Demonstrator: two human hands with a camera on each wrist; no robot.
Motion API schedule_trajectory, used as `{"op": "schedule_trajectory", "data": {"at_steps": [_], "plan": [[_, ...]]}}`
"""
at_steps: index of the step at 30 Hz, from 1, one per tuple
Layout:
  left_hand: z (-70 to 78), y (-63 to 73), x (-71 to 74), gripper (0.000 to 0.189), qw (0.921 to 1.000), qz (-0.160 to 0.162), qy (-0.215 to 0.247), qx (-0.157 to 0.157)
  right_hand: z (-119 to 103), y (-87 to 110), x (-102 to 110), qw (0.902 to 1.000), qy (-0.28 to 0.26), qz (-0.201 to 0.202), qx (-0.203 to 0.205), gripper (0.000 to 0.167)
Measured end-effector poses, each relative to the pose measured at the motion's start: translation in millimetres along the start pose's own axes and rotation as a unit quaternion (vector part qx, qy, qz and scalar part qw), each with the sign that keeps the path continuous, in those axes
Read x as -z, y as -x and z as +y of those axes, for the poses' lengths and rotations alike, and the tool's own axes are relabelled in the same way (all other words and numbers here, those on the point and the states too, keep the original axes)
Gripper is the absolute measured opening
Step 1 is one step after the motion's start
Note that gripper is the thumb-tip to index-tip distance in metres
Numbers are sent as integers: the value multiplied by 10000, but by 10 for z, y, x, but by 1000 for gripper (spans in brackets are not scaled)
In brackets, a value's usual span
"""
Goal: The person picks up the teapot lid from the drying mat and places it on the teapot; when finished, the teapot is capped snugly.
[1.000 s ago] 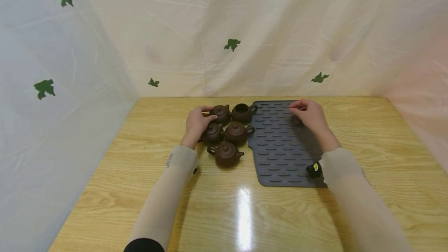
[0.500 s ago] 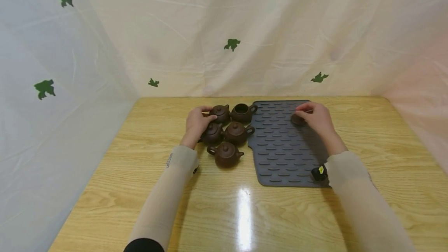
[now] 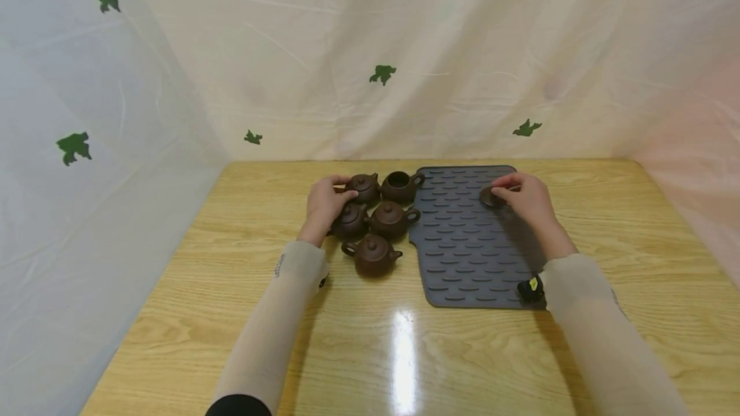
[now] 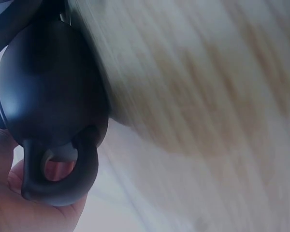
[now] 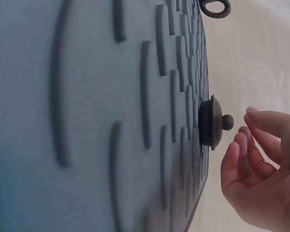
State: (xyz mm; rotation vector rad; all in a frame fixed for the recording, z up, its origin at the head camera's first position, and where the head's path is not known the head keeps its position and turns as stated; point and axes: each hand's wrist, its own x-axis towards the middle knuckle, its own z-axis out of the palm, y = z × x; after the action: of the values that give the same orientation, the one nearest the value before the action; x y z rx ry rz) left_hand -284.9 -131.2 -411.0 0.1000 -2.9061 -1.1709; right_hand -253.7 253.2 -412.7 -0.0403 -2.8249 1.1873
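In the head view my left hand (image 3: 325,203) is at the back-left lidded teapot (image 3: 363,189), thumb and forefinger pinching its handle side. The left wrist view shows a nearer dark teapot (image 4: 50,87) with its loop handle (image 4: 63,176) in front of that hand, so the grip is partly hidden. My right hand (image 3: 527,196) hovers just right of a small brown teapot lid (image 3: 491,197) on the grey ridged mat (image 3: 462,262). In the right wrist view a gap separates the loosely bent fingers from the lid's knob (image 5: 227,122). A lidless teapot (image 3: 399,187) stands beside the back-left one.
Closely grouped with these are more lidded brown teapots: one at the middle left (image 3: 350,222), one at the middle right (image 3: 390,220) and one in front (image 3: 373,257). All stand on a wooden table (image 3: 260,339), left of the mat. A patterned cloth (image 3: 312,95) hangs behind.
My right hand has drawn back to the right, off the lid, which stays on the mat and shows more fully. The left hand and the teapots have not moved.
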Motion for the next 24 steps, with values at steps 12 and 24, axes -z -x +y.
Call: {"op": "schedule_trajectory", "data": {"at_steps": [12,24], "plan": [[8,-5,-20,39,10000,-65,51,3,52,44,-3,10000,20,-1,-24,29],[103,0,73,43,9989,-177,-302,-299,90,39,-11,9997,-82,-156,-172,31]]}}
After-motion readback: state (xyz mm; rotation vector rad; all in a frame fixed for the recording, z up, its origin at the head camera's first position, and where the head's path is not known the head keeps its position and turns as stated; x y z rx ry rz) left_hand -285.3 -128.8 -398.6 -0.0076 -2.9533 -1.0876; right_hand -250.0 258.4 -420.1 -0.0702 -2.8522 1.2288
